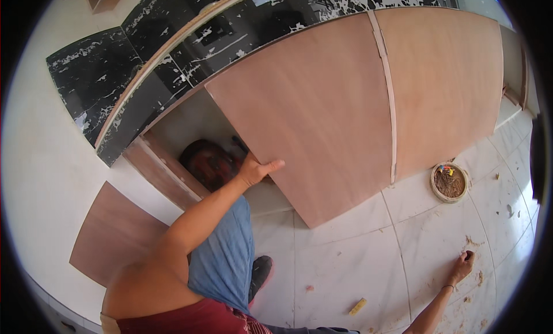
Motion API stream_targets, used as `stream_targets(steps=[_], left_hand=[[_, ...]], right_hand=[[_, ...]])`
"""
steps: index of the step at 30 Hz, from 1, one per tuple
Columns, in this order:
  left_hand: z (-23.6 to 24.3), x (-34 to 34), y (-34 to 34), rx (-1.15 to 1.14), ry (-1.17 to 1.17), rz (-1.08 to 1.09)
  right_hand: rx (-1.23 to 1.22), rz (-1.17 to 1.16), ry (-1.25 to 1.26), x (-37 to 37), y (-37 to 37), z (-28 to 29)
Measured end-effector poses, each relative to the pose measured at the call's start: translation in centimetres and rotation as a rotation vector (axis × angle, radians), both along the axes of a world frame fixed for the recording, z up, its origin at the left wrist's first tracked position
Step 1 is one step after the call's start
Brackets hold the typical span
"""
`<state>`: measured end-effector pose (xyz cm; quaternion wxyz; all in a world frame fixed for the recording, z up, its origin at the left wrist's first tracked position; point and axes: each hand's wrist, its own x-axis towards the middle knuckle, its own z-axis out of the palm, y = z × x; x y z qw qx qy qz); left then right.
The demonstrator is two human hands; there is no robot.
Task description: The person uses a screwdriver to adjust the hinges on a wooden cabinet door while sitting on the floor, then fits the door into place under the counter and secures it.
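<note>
My left hand (259,170) grips the left edge of a reddish plywood cabinet door panel (314,115). Its thumb lies on the front face, while the fingers go behind the panel, out of sight. To the left of that edge the cabinet is uncovered, and a dark, reddish rounded object (207,164) sits inside, partly in shadow. Out to the right, my right hand (462,267) is low over the tiled floor with its fingers closed. Something small and dark shows at the fingertips, too small to name.
A second, paler plywood panel (443,74) stands right of a narrow strip (385,74). Black marbled tile (230,43) runs above. On the floor are a round bowl (435,187) with brown contents, a yellow block (358,306) and shavings. A loose board (112,233) leans at left.
</note>
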<state>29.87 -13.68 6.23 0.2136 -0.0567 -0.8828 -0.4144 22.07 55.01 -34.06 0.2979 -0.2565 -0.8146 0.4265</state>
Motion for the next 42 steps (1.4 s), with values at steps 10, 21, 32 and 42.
stream_targets(steps=[10,21,32,42], left_hand=[[0.6,-0.5,-1.5,-0.121,-0.065,0.153],[-0.4,-2.9,-1.6,0.130,-0.146,0.323],[-0.4,-4.6,-3.6,0.110,-0.064,0.404],[-0.4,-4.6,-3.5,0.205,-0.187,0.397]], right_hand=[[0.055,0.036,0.287,-1.0,-0.1,-2.5],[-0.015,-0.130,-0.020,1.4,-0.9,3.9],[-0.013,-0.140,0.004,0.8,-2.1,4.0],[-0.046,-0.140,0.011,0.9,-1.9,4.0]])
